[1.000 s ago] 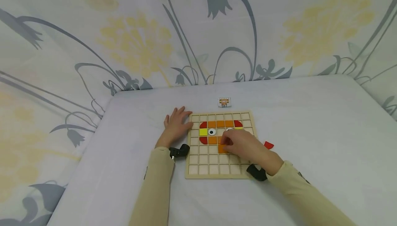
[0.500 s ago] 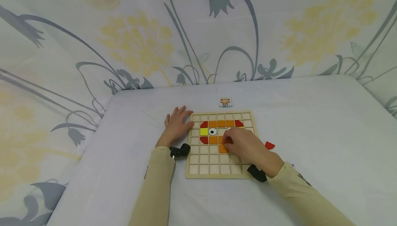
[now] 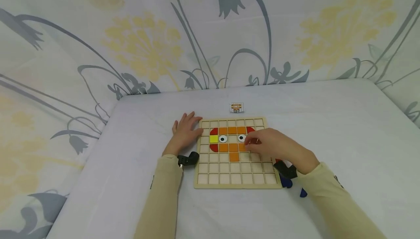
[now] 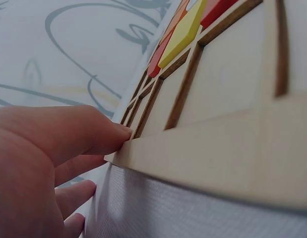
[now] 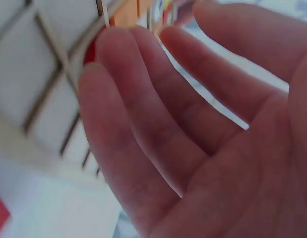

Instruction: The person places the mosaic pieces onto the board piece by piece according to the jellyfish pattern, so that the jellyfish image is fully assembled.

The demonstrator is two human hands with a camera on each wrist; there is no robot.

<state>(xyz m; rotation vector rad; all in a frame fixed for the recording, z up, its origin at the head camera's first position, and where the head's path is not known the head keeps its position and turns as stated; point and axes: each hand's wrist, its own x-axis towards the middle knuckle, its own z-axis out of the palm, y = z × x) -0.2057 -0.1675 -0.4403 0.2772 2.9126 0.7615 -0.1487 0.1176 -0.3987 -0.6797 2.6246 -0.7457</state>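
A pale backdrop (image 3: pixel 288 9) with grey stems and yellow blooms (image 3: pixel 346 31) rises behind a white-covered surface (image 3: pixel 334 122).

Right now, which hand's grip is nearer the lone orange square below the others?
The right. The right-hand grip is just beyond and to the right of that orange square, over the board; the left-hand grip is farther away, at the board's left edge.

Grid board (image 4: pixel 208 161): smooth, matt wood | yellow tile (image 4: pixel 182 39): smooth | white covering (image 3: pixel 108 180): woven cloth | sleeve (image 3: pixel 160 199): matt cloth | wrist device (image 3: pixel 190 159): plastic-looking
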